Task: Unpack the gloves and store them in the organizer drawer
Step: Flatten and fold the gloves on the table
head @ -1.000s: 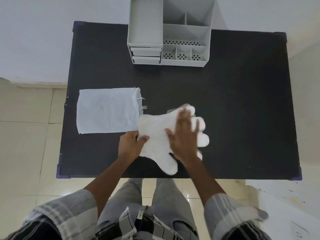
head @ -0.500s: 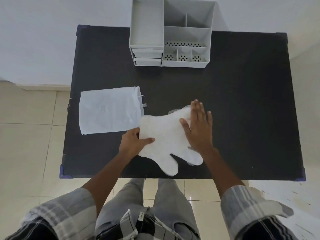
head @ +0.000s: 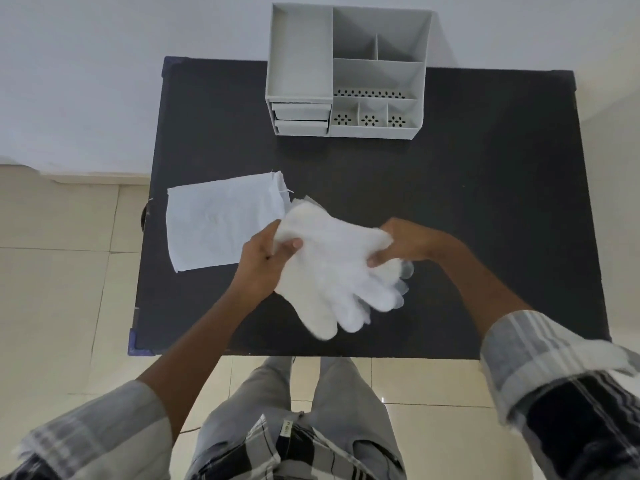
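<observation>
A stack of white translucent gloves (head: 332, 271) hangs just above the black table (head: 467, 209), fingers pointing toward me. My left hand (head: 266, 261) grips the cuff end with the thumb on top. At the finger side of the stack, my right hand (head: 405, 244) pinches the upper edge. The flat white packaging bag (head: 221, 220) lies to the left, its open end near the cuffs. At the far edge stands the grey organizer (head: 346, 71), its two small drawers (head: 301, 119) closed at its lower left.
The organizer has open compartments on top and to the right of the drawers. The table's front edge (head: 311, 355) runs just past the glove fingers, with tiled floor and my knees below. A white wall is behind the table.
The gloves lay flat under my right palm before. Now both hands have taken hold of them and lifted them, and the fingers have swung down toward me.
</observation>
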